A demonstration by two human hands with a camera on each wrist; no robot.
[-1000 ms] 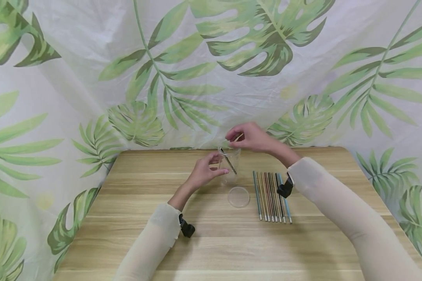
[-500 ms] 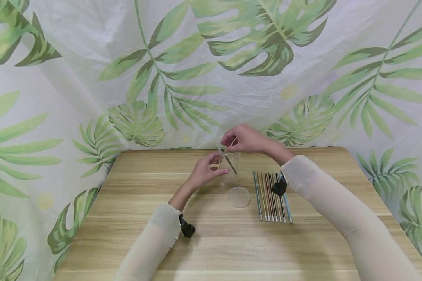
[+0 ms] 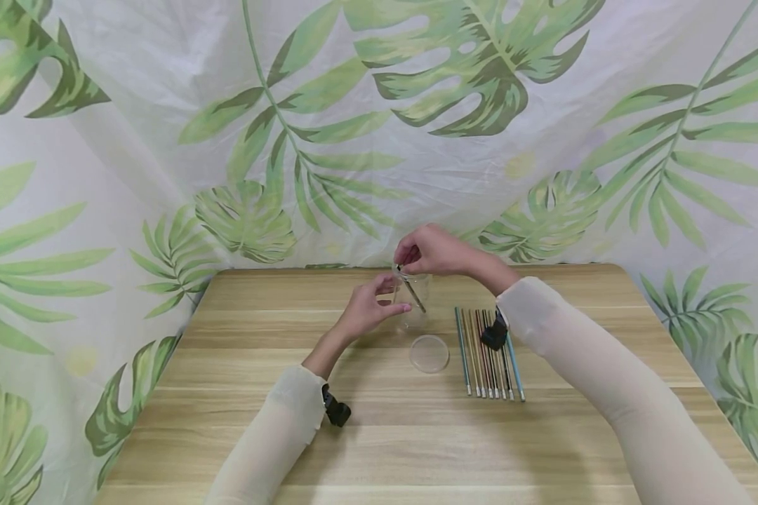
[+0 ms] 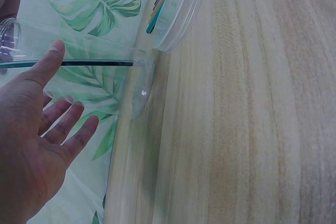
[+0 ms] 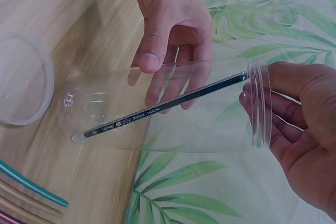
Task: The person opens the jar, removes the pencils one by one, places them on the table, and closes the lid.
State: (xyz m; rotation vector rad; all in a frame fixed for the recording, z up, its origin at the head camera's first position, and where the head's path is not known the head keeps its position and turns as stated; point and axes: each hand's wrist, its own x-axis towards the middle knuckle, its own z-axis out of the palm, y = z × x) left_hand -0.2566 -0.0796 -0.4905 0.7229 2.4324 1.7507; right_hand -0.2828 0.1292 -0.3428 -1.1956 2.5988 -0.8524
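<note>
A clear jar with a threaded mouth stands near the table's back edge. Inside it a black pencil leans diagonally, its eraser end at the jar's bottom. My left hand holds the jar from the left, thumb on the near side and fingers behind, seen through the plastic. At the jar's mouth, the curled fingers of my right hand are right at the pencil's upper end, one fingertip inside the rim. I cannot tell whether they pinch the pencil.
A round clear lid lies in front of the jar. To its right is a row of several pencils in various colours, partly under the right wrist camera. A leaf-print cloth hangs behind the wooden table.
My right hand has moved left and slightly down, to the pencil's upper end at the jar's mouth. The left hand, jar and pencil look the same.
</note>
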